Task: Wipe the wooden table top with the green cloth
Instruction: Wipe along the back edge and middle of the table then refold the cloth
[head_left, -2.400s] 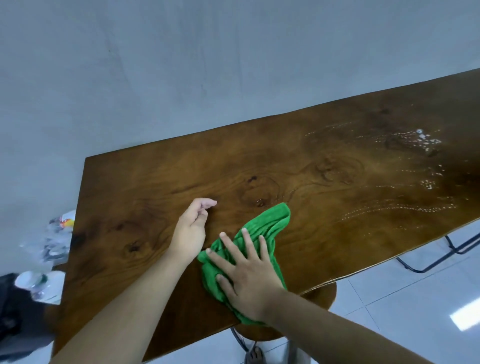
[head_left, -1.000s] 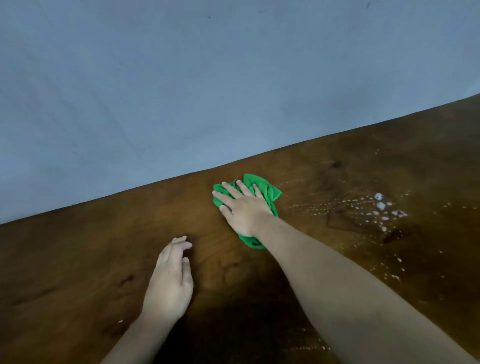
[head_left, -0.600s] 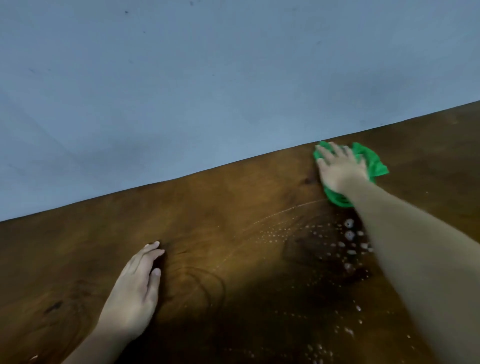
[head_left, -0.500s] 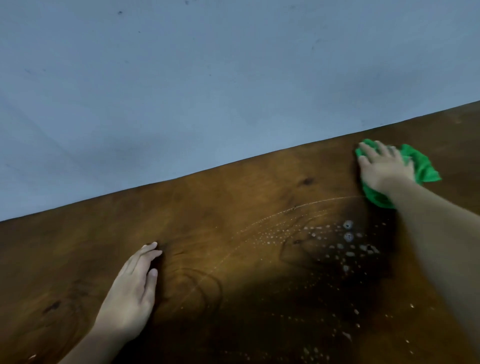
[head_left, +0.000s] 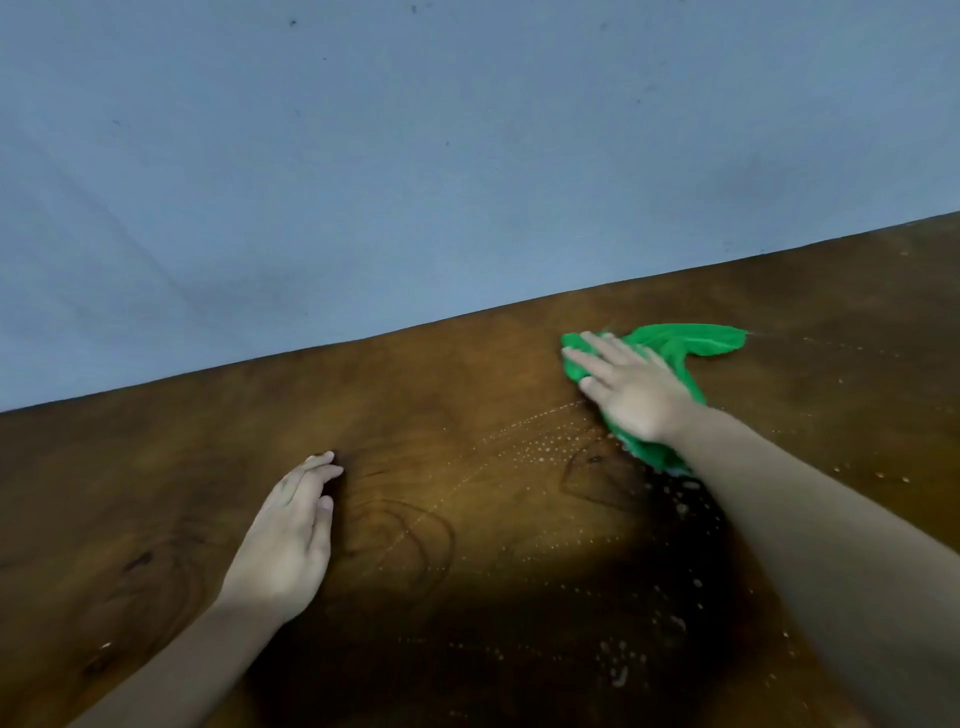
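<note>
The dark wooden table top (head_left: 441, 395) fills the lower half of the view. A crumpled green cloth (head_left: 691, 343) lies on it near the far edge, right of centre. My right hand (head_left: 631, 389) presses flat on the cloth with straight, spread fingers; part of the cloth sticks out to the right and below my wrist. My left hand (head_left: 291, 540) rests flat on the bare wood at lower left, fingers straight and together, holding nothing. Fine trails of small white droplets (head_left: 540, 447) curve across the wood between my hands.
A plain grey-blue wall (head_left: 415, 156) rises directly behind the table's far edge. More white droplets (head_left: 618, 670) dot the wood near the bottom right, beside my right forearm. A dark shadow lies over the near middle of the table.
My right hand has slid the green cloth back to the left along the far edge, after sweeping it right. Fewer droplets show beside the cloth. My left hand stays in place.
</note>
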